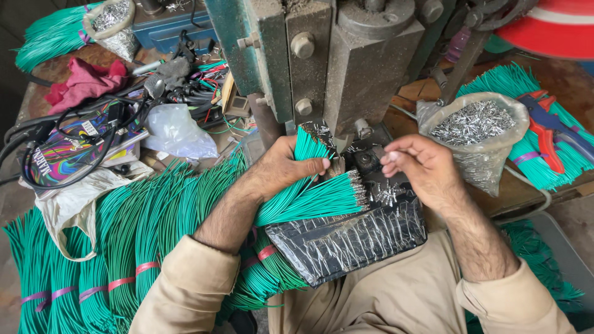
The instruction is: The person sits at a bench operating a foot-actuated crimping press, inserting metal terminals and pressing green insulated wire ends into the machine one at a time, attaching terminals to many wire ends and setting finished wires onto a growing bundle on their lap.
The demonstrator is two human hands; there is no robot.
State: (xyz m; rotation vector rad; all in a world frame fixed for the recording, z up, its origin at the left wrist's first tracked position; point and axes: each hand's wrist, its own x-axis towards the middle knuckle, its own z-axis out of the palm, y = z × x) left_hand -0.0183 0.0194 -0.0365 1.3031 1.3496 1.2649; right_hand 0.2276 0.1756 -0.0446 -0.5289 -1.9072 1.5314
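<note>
Head view: left hand (281, 166) grips light, floppy green wire bundle (309, 198) mid-length; right hand (417, 166) pinches something tiny, probably slippery.

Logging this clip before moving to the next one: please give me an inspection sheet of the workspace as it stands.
Surface: black foil-wrapped pad on the lap, loose metal terminals on it.
Job's things: left hand grips a bundle of green wires; right hand pinches something small, too small to tell.
Clutter: red cloth, clear plastic bag, red-blue crimping pliers.
Fingers: left closed round the wires; right fingertips pressed together.
Cables: black cords; banded green wire bundles.
Surroundings: grey metal press; bag of terminals.
</note>
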